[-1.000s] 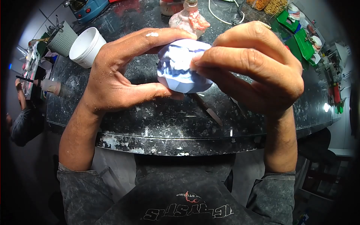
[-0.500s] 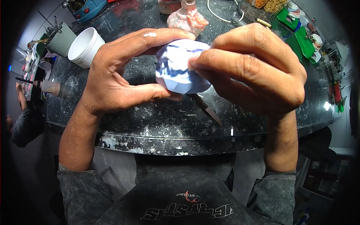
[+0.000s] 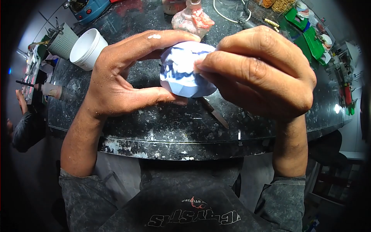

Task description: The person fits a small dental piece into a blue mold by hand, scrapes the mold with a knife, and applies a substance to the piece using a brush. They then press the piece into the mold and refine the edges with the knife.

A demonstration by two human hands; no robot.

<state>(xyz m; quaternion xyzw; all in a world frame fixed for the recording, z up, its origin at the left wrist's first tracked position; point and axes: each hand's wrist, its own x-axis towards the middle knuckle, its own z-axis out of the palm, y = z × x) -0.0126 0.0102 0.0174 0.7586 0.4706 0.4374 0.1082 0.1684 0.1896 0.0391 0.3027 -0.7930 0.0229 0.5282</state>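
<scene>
**Pale cast held in both hands above a speckled worktop**

The left hand has its grip closed on a rounded lump of cast material, thumb beneath and forefinger curved over the top. The lump is matt, pale blue-white with darker blue ridges and hollows on its face, and it sits above the near middle of the worktop. The right hand is closed on the lump's right edge, fingertips pressed to it. White specks dust the left forefinger.

The worktop is dark polished stone, mottled grey and smeared with white residue along its front edge. A slim knife lies flat on it just under the lump.

At the far left a white round tub stands open, its inside plain white. Beside it a grey ribbed cup has dark wire pieces sticking out. A lumpy pink and white cast stands at the far edge, and green trays hold small items too tiny to tell.

The grey shirt bears white lettering, seen upside down and not clearly readable.
</scene>
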